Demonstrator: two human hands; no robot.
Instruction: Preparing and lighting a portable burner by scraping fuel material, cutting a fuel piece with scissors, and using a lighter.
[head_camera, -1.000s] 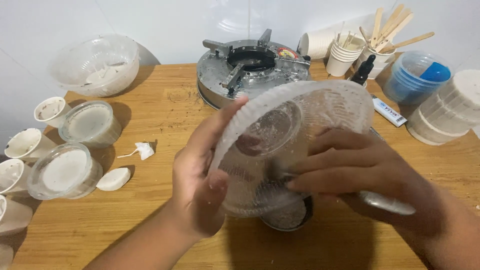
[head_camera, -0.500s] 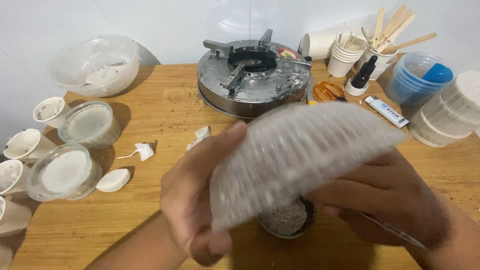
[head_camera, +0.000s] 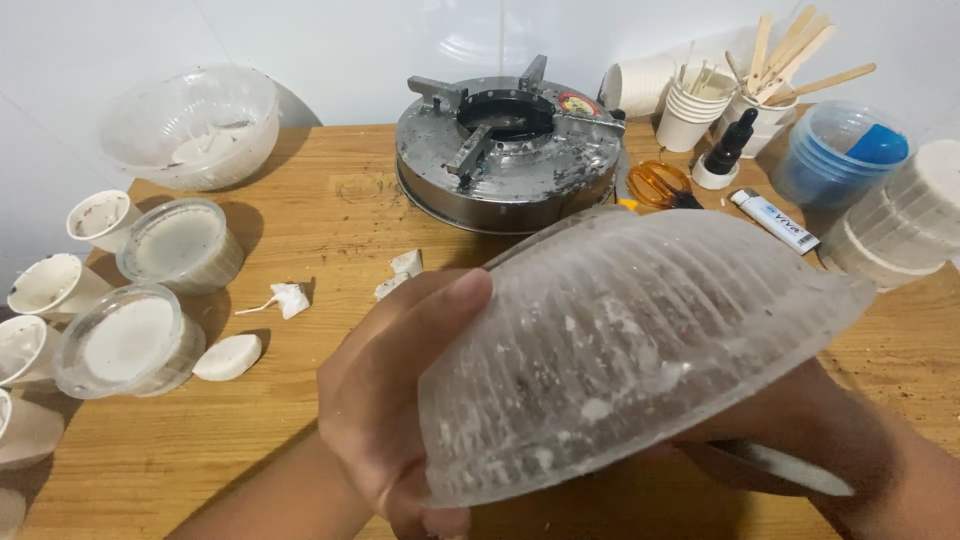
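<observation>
A clear ribbed plastic bowl, dusted with white residue, is held tipped over above the wooden desk, its underside facing the camera. The left hand clasps the bowl's left edge — thumb pressed along the outer wall, fingers hidden behind. The right hand sits under the bowl's right side; its grip cannot be told, as the bowl covers the fingers. A flat pale tool shows just beneath that hand. Behind the bowl stands a round grey metal burner — well apart from it.
</observation>
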